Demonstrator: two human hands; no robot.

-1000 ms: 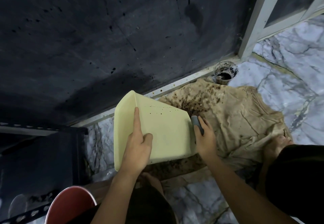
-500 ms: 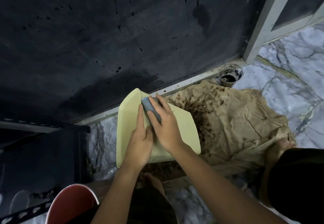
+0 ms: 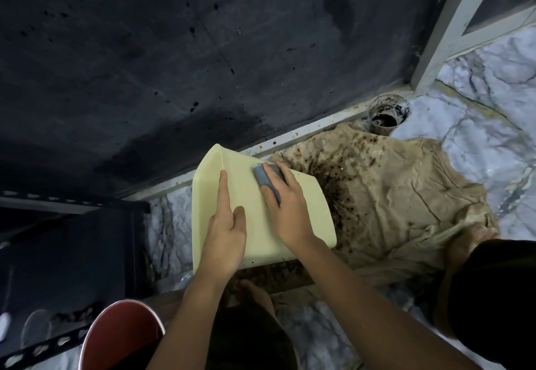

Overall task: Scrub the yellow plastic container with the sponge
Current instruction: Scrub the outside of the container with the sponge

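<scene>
Yellow plastic container (image 3: 304, 213) lies under both hands: left hand (image 3: 224, 232) flat, fingers straight; right hand (image 3: 290, 206) presses the sponge (image 3: 262, 178) at its twelve o'clock edge

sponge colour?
Grey-blue. The sponge shows under the right hand against the yellow container in the head view.

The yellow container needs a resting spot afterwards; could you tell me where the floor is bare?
Bare marble floor lies right of the stained cloth, below the door frame. Around the yellow container it is crowded: cloth, dirty cup, black rack, red bucket.
</scene>
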